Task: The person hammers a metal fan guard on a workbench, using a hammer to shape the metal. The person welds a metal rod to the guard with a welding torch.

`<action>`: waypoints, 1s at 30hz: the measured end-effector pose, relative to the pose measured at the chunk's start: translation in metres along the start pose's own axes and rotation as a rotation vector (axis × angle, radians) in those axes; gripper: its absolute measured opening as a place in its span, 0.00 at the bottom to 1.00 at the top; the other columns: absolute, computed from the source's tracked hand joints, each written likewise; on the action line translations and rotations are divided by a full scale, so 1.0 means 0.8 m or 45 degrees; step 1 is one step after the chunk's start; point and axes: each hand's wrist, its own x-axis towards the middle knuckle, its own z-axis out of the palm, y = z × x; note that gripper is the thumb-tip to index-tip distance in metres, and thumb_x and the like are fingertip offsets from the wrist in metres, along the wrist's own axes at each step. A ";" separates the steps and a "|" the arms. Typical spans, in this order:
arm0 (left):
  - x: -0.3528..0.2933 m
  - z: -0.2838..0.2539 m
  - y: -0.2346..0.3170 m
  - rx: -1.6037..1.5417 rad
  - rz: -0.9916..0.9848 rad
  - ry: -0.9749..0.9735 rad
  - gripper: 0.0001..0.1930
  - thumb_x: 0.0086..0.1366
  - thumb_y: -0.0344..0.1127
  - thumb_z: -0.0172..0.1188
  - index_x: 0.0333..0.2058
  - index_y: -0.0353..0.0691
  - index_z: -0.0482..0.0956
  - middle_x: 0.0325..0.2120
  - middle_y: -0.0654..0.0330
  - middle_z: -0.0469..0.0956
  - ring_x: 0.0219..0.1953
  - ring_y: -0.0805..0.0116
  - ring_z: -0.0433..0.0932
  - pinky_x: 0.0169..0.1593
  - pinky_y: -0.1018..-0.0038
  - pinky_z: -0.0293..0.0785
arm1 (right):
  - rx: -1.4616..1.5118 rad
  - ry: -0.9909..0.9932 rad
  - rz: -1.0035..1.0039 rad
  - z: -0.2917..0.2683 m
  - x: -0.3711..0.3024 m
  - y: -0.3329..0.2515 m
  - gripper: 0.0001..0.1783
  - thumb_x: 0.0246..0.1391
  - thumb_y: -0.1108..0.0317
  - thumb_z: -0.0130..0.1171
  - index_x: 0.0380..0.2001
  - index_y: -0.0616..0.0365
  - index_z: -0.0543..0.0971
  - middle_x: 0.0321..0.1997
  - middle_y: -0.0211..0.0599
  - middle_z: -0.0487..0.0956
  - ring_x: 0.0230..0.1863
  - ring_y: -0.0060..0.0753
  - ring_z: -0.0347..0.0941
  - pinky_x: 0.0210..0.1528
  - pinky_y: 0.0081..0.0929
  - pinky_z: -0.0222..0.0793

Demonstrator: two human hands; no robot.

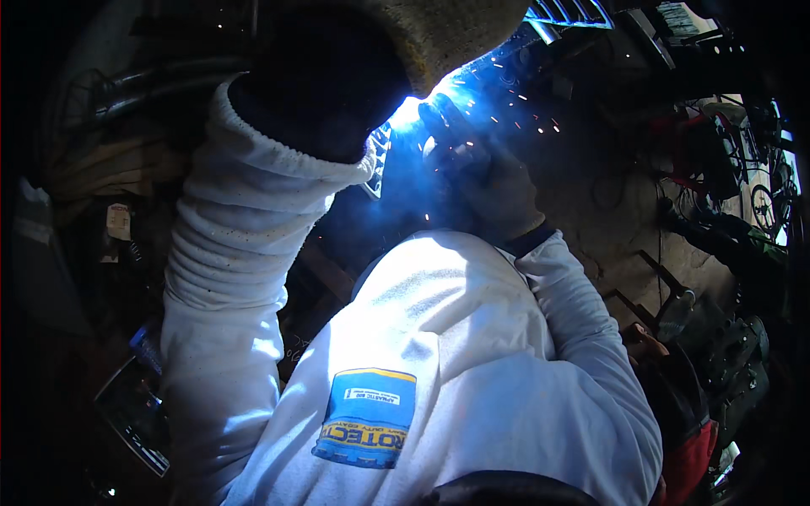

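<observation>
My left hand [456, 38], in a coarse knitted work glove, is raised at the top of the view, close to the camera. Its fingers are out of sight, so what it holds, if anything, does not show. Just below it burns a bright blue-white welding arc [409, 112], throwing orange sparks to the right. My right hand [504, 194], also gloved, is closed around a dark welding torch [451, 120] whose tip points up into the glare. Beside the arc, a lit piece of openwork metal [378, 160] shows under my left cuff. Smoke and glare blur the torch.
Another lit metal grille [569, 13] stands at the top right. Metal stands [675, 295] and a red bag-like object [692, 455] lie at the right. Bent tubes [160, 84] are at the far left, with a dark glass-like panel [135, 413] below.
</observation>
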 end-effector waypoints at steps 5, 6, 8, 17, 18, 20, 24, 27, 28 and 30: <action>0.003 0.006 0.002 0.006 0.025 0.036 0.15 0.63 0.31 0.62 0.47 0.30 0.79 0.31 0.51 0.79 0.34 0.60 0.81 0.30 0.66 0.85 | 0.297 0.289 -0.565 0.026 0.006 0.048 0.17 0.59 0.62 0.67 0.49 0.56 0.80 0.43 0.43 0.84 0.41 0.39 0.82 0.43 0.34 0.79; 0.008 0.009 0.003 0.014 0.031 0.051 0.15 0.63 0.31 0.62 0.47 0.30 0.79 0.31 0.51 0.79 0.34 0.60 0.81 0.30 0.66 0.85 | 0.810 0.215 -0.555 0.026 0.000 0.050 0.16 0.59 0.65 0.67 0.49 0.57 0.80 0.42 0.41 0.83 0.40 0.33 0.82 0.42 0.30 0.78; 0.002 0.001 0.000 0.039 0.013 0.012 0.16 0.63 0.31 0.62 0.48 0.30 0.79 0.31 0.52 0.79 0.34 0.60 0.81 0.31 0.66 0.85 | 0.991 0.147 -0.530 0.040 0.007 0.062 0.17 0.58 0.70 0.66 0.51 0.59 0.79 0.42 0.39 0.84 0.39 0.25 0.82 0.41 0.25 0.77; 0.003 0.004 0.000 0.135 0.029 0.009 0.17 0.63 0.30 0.62 0.49 0.30 0.79 0.31 0.52 0.79 0.35 0.60 0.80 0.31 0.67 0.85 | 0.543 0.162 -0.338 0.020 0.006 0.059 0.27 0.44 0.62 0.68 0.48 0.62 0.80 0.36 0.45 0.86 0.39 0.41 0.85 0.42 0.35 0.79; 0.004 0.004 0.001 0.148 0.036 0.011 0.17 0.63 0.30 0.62 0.49 0.30 0.79 0.32 0.52 0.79 0.35 0.60 0.80 0.31 0.67 0.85 | 0.473 0.147 -0.292 0.016 0.003 0.053 0.27 0.44 0.61 0.68 0.48 0.62 0.79 0.36 0.46 0.86 0.39 0.42 0.85 0.42 0.37 0.79; 0.003 0.006 0.001 0.165 0.040 0.011 0.17 0.62 0.30 0.62 0.50 0.30 0.80 0.32 0.52 0.80 0.35 0.61 0.80 0.31 0.67 0.85 | 0.428 0.103 -0.293 0.026 0.010 0.070 0.25 0.50 0.65 0.69 0.52 0.59 0.79 0.42 0.40 0.85 0.44 0.30 0.83 0.46 0.31 0.77; 0.001 0.008 -0.001 0.215 0.043 0.005 0.18 0.62 0.30 0.62 0.51 0.30 0.80 0.32 0.53 0.80 0.35 0.61 0.80 0.32 0.67 0.85 | 0.430 0.107 -0.238 0.015 0.006 0.053 0.27 0.45 0.60 0.70 0.49 0.62 0.79 0.37 0.49 0.86 0.39 0.47 0.85 0.43 0.38 0.79; 0.001 0.011 -0.001 0.268 0.049 -0.002 0.19 0.62 0.29 0.62 0.51 0.30 0.80 0.32 0.53 0.80 0.36 0.61 0.80 0.32 0.67 0.85 | 0.408 0.109 -0.326 0.016 0.008 0.055 0.28 0.47 0.57 0.71 0.49 0.61 0.79 0.38 0.50 0.86 0.40 0.48 0.85 0.43 0.38 0.79; 0.000 0.011 -0.001 0.269 0.043 0.002 0.19 0.62 0.29 0.62 0.51 0.30 0.80 0.32 0.53 0.80 0.36 0.61 0.80 0.32 0.67 0.85 | 0.385 0.103 -0.293 0.016 0.008 0.052 0.29 0.47 0.56 0.71 0.50 0.61 0.79 0.38 0.50 0.86 0.40 0.48 0.85 0.43 0.38 0.79; 0.000 0.014 -0.003 0.141 0.022 0.095 0.20 0.62 0.29 0.62 0.54 0.31 0.79 0.32 0.53 0.80 0.37 0.61 0.80 0.32 0.68 0.85 | 0.361 0.096 -0.261 0.015 0.008 0.051 0.29 0.47 0.55 0.72 0.50 0.60 0.79 0.38 0.50 0.86 0.40 0.49 0.85 0.44 0.39 0.79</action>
